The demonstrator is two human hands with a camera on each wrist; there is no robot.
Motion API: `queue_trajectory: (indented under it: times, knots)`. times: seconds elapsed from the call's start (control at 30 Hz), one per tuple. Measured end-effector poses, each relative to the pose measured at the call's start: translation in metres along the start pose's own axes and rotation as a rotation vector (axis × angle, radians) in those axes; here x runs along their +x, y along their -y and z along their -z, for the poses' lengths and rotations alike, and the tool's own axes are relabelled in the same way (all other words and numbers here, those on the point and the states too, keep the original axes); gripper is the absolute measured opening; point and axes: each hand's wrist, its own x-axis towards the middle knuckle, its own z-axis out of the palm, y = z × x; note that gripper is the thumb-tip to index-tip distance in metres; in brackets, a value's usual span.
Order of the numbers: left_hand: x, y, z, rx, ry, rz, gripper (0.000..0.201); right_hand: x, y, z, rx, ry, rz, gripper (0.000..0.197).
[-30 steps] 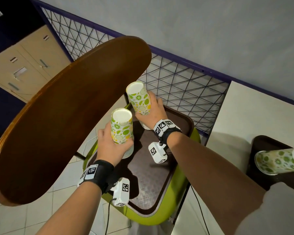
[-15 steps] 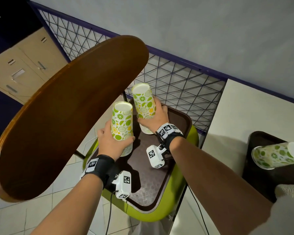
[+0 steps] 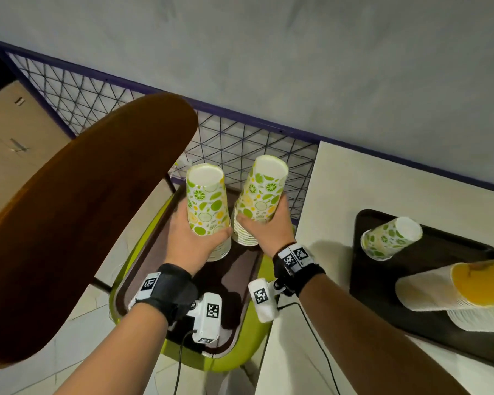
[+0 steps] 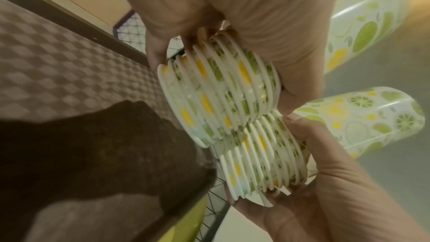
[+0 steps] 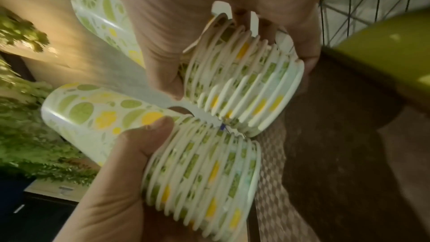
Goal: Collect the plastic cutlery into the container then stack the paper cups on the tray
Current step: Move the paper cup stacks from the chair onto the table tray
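My left hand (image 3: 194,238) grips a stack of upturned lemon-and-lime paper cups (image 3: 207,206) near its rims. Beside it, my right hand (image 3: 264,232) grips a second such stack (image 3: 264,195). The two stacks stand side by side over the far end of a brown textured tray (image 3: 234,280), and their rims touch. The left wrist view shows the ribbed rims of my left stack (image 4: 218,95) above the right stack (image 4: 263,159). In the right wrist view my right stack (image 5: 244,80) lies above the left one (image 5: 202,172). Whether the rims rest on the tray I cannot tell.
The tray lies on a green chair seat (image 3: 240,360). A round wooden tabletop (image 3: 83,223) juts in at the left. On the white table (image 3: 368,189) at the right, a dark tray (image 3: 428,320) bears one upturned patterned cup (image 3: 391,238) and a white-and-yellow cup stack (image 3: 454,292). Wire mesh fencing (image 3: 240,149) runs behind.
Both hands have brought their cup stacks together until the rims touch. The view has swung right, showing more of the white table.
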Motion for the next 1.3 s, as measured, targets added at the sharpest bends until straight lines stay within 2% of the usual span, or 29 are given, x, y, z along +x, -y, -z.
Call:
queue_trajectory:
  times: [0.27,0.57,0.67,0.87,1.0,1.13,1.23,1.3]
  knots:
    - [-0.026,-0.083,-0.066,-0.034,0.194,-0.103,0.091,-0.031,0.021,0.133,0.117,-0.192,0.05,0.08]
    - [-0.056,-0.155,-0.139,-0.058,0.34,-0.181,0.087,-0.028,0.018,0.257,0.069,-0.553,0.063,0.101]
    - [-0.065,-0.167,-0.155,-0.09,0.366,-0.185,0.08,-0.025,0.011,0.276,0.034,-0.637,0.046,0.099]
    - [-0.079,-0.177,-0.179,-0.121,0.398,-0.173,0.081,-0.007,-0.011,0.284,0.041,-0.72,-0.038,0.103]
    - [-0.084,-0.183,-0.186,-0.152,0.411,-0.184,0.075,0.008,-0.031,0.281,0.011,-0.655,-0.106,0.104]
    - [-0.085,-0.188,-0.19,-0.166,0.431,-0.194,0.075,0.004,-0.051,0.274,-0.03,-0.55,-0.222,0.114]
    - [-0.082,-0.187,-0.191,-0.172,0.44,-0.198,0.074,-0.016,-0.051,0.266,-0.061,-0.533,-0.176,0.118]
    - [-0.079,-0.186,-0.191,-0.175,0.443,-0.198,0.074,-0.036,-0.043,0.26,-0.113,-0.578,-0.053,0.108]
